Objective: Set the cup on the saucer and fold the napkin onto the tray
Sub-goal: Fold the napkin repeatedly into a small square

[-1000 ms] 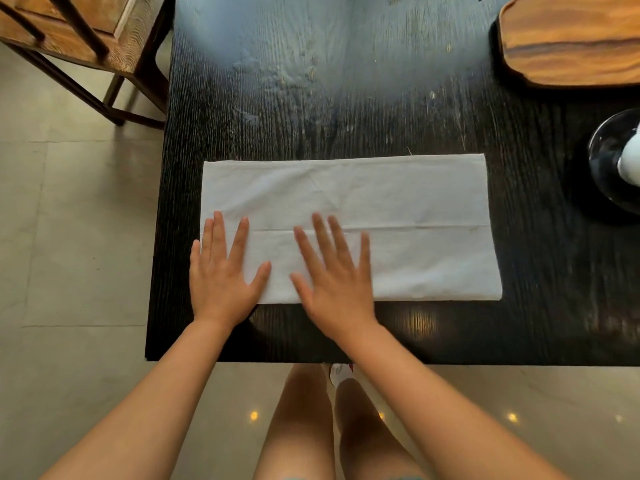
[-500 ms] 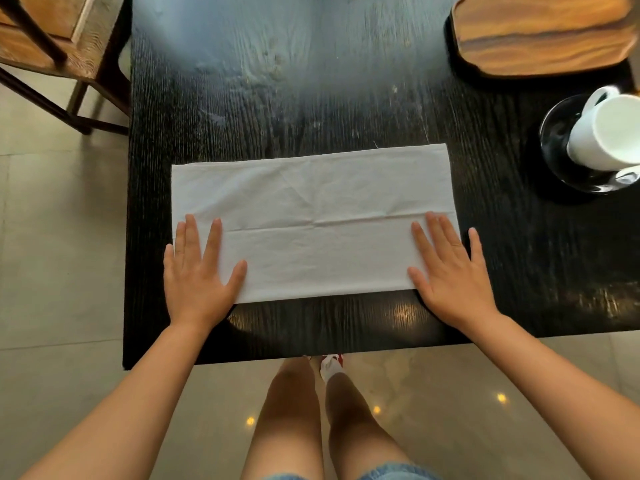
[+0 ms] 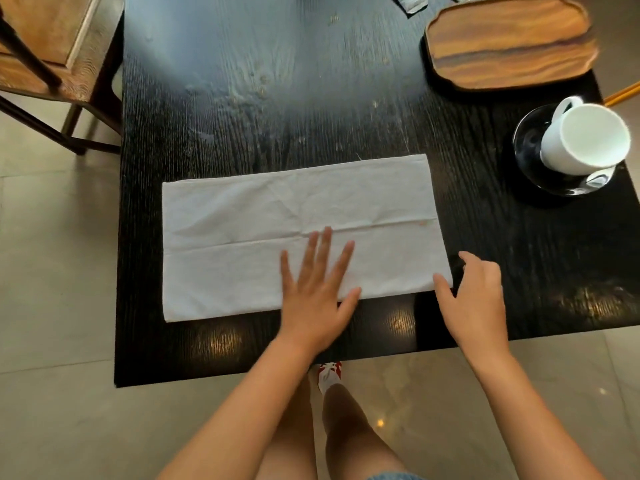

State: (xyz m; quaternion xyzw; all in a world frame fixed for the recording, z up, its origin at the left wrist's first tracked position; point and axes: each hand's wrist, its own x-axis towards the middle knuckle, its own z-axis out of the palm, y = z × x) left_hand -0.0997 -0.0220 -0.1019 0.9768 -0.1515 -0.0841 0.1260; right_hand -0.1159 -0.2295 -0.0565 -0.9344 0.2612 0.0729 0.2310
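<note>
A white napkin [image 3: 263, 223], folded into a long rectangle, lies flat on the black table [image 3: 242, 81]. My left hand [image 3: 317, 292] rests flat on its near middle, fingers spread. At the napkin's near right corner is my right hand [image 3: 472, 299], fingers curled, thumb touching the cloth edge; whether it pinches the corner I cannot tell. A white cup [image 3: 585, 138] stands on a dark glass saucer [image 3: 530, 147] at the right edge. The wooden tray [image 3: 509, 43] sits at the far right, with nothing on it.
A wooden chair [image 3: 52, 53] stands off the table's far left corner. Small packets [image 3: 412, 1] lie at the far edge beside the tray. The table's near edge runs just below my hands, with my legs and tiled floor beneath.
My left hand slid right from the napkin's left end to its middle. My right hand moved from lying flat on the right end to curling at the near right corner.
</note>
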